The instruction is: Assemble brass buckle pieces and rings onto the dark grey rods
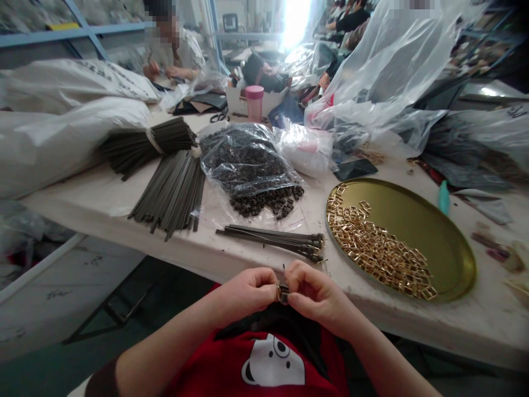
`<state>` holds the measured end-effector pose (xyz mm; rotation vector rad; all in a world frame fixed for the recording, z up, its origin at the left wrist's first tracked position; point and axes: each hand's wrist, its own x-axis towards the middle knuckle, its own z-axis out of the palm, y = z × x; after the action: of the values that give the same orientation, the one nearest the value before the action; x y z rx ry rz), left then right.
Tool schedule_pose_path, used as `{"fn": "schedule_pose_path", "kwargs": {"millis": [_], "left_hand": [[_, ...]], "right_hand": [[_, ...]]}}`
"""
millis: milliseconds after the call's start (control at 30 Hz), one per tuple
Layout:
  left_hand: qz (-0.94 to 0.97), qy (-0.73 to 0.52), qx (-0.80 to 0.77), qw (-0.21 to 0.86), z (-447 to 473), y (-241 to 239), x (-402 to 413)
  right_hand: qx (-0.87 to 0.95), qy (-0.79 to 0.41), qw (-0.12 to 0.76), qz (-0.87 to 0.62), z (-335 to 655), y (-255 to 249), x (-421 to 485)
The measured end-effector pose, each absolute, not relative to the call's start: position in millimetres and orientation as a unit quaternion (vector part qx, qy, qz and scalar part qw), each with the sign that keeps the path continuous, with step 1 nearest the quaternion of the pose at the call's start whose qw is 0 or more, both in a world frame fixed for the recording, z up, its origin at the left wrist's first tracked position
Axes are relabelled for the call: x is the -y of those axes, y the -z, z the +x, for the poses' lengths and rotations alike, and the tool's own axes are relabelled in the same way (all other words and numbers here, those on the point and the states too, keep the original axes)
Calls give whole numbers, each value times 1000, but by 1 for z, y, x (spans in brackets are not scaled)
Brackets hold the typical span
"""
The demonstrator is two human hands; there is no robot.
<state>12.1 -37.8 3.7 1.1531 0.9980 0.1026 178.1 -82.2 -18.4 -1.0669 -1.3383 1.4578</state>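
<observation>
My left hand (251, 288) and my right hand (314, 293) meet above my lap at the table's front edge. Both are closed in a pinch on a small gold buckle with a dark strap (282, 294); the fingers cover much of it. Just beyond them lies a small bundle of dark straps (273, 238) with buckles at the right ends. Behind that, a clear plastic bag (248, 157) spills small black loops (264, 203). To the right, loose gold buckles (380, 251) are heaped on a round gold tray (448, 251).
Loose dark straps (171, 190) and a tied bundle of straps (151, 140) lie at left beside white sacks (70, 121). A pink-lidded jar (254, 103), a phone (359, 169) and clear plastic sheeting (384, 77) are farther back. Another person (176, 52) sits across the table.
</observation>
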Motion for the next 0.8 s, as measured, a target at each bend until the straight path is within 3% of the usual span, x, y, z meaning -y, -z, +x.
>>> {"fn": "schedule_pose_path", "kwargs": {"millis": [200,500,633,800], "left_hand": [[577,-53,-460,673,10,-1,47],[688,-76,-439,572,11,-11,57],[699,-79,-442,556,9,-6,57],[698,-94,-428,567,7,0,55]], "right_hand": [[428,-640,431,-471,171,23,90],[397,-558,491,-539,159,28,99],[434,-486,513,-559,155,32,98],[571,-314,521,-551,156,33,98]]}}
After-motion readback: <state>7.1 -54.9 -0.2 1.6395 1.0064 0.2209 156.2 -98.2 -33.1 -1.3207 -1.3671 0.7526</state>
